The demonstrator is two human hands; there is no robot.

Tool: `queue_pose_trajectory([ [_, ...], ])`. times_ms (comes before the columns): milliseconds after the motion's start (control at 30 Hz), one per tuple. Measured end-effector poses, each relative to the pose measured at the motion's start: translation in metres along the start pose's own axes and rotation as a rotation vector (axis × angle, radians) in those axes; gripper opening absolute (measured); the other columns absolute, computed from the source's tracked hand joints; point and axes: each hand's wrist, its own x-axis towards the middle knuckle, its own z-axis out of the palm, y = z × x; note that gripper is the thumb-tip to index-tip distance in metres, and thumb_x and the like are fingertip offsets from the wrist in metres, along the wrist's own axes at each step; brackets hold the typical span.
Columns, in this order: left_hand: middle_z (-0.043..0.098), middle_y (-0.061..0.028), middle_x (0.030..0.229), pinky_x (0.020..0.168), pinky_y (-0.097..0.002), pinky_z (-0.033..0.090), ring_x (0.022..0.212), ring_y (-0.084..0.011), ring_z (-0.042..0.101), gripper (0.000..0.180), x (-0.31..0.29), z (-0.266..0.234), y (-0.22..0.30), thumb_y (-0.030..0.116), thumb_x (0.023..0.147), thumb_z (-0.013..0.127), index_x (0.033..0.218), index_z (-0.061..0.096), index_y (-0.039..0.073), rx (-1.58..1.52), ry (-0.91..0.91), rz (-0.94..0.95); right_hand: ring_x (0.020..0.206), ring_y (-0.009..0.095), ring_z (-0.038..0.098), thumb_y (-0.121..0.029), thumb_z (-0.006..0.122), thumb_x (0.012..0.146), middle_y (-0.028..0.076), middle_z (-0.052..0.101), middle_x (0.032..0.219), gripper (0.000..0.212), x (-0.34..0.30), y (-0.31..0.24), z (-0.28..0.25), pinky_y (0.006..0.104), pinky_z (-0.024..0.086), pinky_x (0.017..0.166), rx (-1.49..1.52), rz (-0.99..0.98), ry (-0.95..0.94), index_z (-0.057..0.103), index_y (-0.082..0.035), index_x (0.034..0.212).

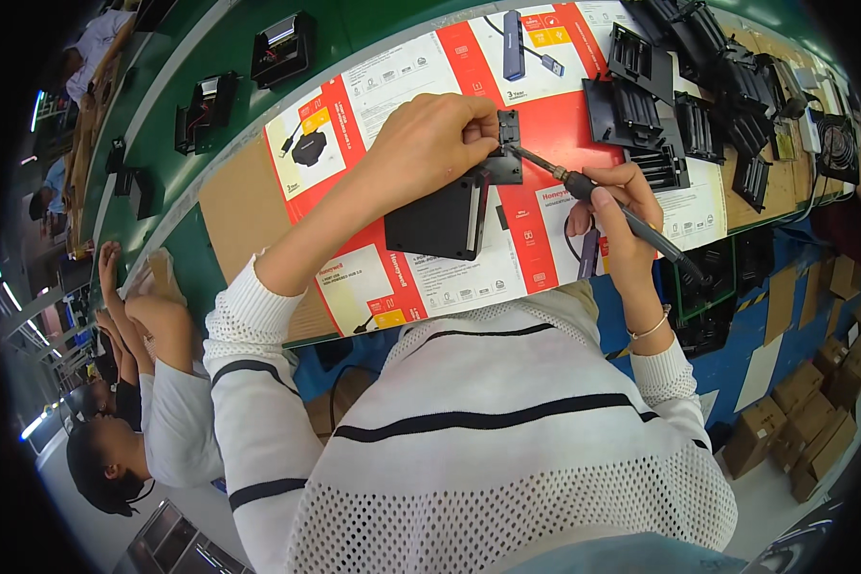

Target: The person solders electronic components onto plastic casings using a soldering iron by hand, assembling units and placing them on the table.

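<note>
In the head view, the left hand (437,143) reaches over a sheet of printed red-and-white packaging card (560,129), thumb and forefinger drawn together at the left edge of a small black plastic plate (509,172); whether they pinch the plate or something finer cannot be told. The right hand (627,215) is closed around the handle of a soldering iron (653,237), whose tip points left and meets or nearly meets the plate's face. The plate lies above the card, near its middle, just beyond a tilted black box-shaped housing (435,222). To the right, slotted black plastic holders (638,110) are heaped on the card and beyond it. To the left, further black housings (282,48) stand on the green bench top (354,38), and a co-worker (177,411) sits alongside.
</note>
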Motion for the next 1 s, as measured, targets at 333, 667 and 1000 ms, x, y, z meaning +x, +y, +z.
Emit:
queue_pose_trajectory([
  [333, 0.061, -0.0039, 0.067, 0.059, -0.0295, 0.043, 0.058, -0.0145, 0.052, 0.011, 0.002, 0.003, 0.001, 0.011, 0.084, 0.068, 0.078, 0.066, 0.002, 0.03, 0.014, -0.011, 0.057, 0.016, 0.062, 0.0, 0.055, 0.09, 0.014, 0.067, 0.075, 0.018, 0.005, -0.001, 0.002, 0.0245, 0.051, 0.057, -0.045, 0.008, -0.018, 0.059, 0.003, 0.107],
  [667, 0.061, -0.0037, 0.065, 0.058, -0.0313, 0.043, 0.055, -0.0178, 0.053, 0.01, 0.002, 0.007, 0.001, 0.01, 0.081, 0.068, 0.076, 0.063, 0.003, 0.097, 0.053, 0.027, 0.062, 0.016, 0.066, -0.002, 0.066, 0.081, 0.013, 0.072, 0.08, 0.026, 0.0, 0.001, -0.009, 0.0243, 0.053, 0.06, -0.513, -0.242, -0.169, 0.066, 0.005, 0.106],
  [1000, 0.061, -0.0044, 0.065, 0.058, -0.0323, 0.044, 0.056, -0.02, 0.053, 0.011, 0.002, 0.008, 0.006, 0.011, 0.081, 0.067, 0.076, 0.061, 0.002, 0.114, 0.126, 0.152, 0.069, 0.016, 0.067, -0.002, 0.069, 0.079, 0.011, 0.073, 0.086, 0.027, -0.013, 0.002, -0.014, 0.0237, 0.051, 0.061, -0.352, -0.284, 0.079, 0.069, 0.003, 0.106],
])
